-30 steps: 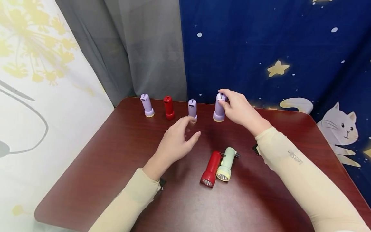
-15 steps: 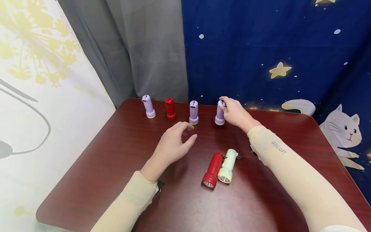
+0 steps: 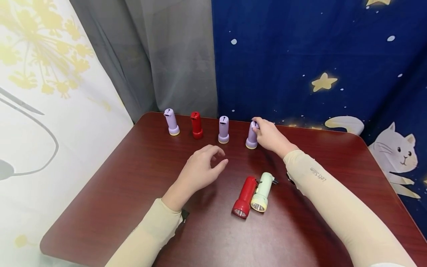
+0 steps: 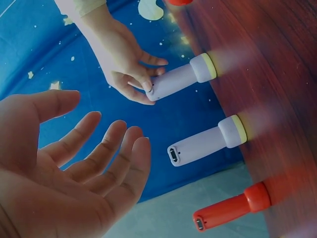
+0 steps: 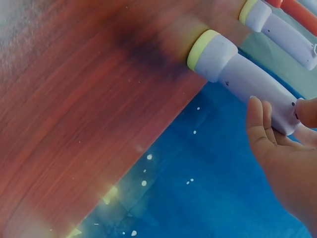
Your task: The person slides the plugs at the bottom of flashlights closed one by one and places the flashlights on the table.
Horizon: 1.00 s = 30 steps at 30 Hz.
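Red worktop (image 3: 133, 178): right grip (image 3: 269, 136) pinches rightmost purple flashlight (image 3: 251, 141); left grip (image 3: 201, 168) loose, empty. I'd seat it flat before release.

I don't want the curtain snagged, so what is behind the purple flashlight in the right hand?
Behind the purple flashlight, the head view shows a strip of table and the blue curtain. What the flashlight and the right hand cover there cannot be seen.
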Tool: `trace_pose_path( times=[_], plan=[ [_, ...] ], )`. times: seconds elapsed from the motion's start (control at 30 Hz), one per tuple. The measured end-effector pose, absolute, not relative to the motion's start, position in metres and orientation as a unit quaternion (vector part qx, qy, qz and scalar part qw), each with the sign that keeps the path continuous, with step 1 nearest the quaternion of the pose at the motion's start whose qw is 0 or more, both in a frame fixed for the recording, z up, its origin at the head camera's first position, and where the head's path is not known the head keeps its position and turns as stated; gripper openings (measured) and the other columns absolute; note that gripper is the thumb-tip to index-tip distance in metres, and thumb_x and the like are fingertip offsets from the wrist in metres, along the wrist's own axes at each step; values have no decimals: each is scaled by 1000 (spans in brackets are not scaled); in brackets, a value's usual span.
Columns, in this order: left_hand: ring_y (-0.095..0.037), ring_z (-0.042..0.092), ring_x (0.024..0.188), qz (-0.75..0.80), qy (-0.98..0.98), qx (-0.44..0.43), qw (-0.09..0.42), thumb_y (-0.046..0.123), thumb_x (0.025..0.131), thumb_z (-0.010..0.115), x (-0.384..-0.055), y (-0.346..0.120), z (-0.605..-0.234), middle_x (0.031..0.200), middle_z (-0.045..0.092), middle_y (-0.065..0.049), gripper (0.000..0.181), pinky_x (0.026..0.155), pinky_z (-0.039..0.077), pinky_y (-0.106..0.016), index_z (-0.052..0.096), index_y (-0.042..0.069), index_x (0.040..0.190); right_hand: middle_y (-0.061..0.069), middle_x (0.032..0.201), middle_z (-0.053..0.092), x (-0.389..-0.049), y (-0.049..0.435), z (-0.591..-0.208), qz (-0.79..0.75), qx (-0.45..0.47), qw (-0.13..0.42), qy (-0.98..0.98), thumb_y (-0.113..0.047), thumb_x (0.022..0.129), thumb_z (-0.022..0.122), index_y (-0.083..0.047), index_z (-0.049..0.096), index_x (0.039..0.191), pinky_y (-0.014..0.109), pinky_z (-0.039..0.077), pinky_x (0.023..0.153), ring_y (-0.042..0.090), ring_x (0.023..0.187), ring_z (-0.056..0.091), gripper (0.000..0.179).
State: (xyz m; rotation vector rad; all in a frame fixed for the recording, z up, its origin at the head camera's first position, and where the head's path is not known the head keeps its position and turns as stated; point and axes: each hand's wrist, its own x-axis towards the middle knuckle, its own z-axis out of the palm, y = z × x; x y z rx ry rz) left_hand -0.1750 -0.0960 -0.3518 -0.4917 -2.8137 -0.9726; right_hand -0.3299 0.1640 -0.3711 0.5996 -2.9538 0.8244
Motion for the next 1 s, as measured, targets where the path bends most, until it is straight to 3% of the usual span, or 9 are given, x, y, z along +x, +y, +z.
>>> trace_pose_path(
  times=[0.57, 0.87, 1.0],
  plan=[
    [-21, 70, 101, -320, -931, -170, 40, 30, 99, 74, -172, -90, -355, 116, 75, -2, 23, 88, 63, -38, 73, 17, 118, 31, 154, 49, -334, 160, -373, 259, 194, 0, -946, -14, 113, 45, 2, 39, 158, 59, 43, 123, 45, 143, 51, 48],
    [-21, 71, 101, -309, -933, -182, 14, 31, 99, 75, -172, -86, -355, 112, 74, -1, 24, 89, 63, -38, 72, 17, 118, 33, 163, 37, -333, 164, -370, 251, 188, -22, -949, -12, 111, 44, -2, 22, 167, 60, 32, 129, 47, 153, 40, 62],
    [-24, 72, 108, -300, -933, -200, -21, 31, 99, 74, -169, -85, -356, 117, 75, -4, 25, 96, 62, -41, 72, 16, 120, 34, 165, 32, -329, 165, -367, 246, 189, -28, -950, -13, 110, 46, -2, 19, 168, 61, 32, 129, 49, 154, 38, 65]
  ],
)
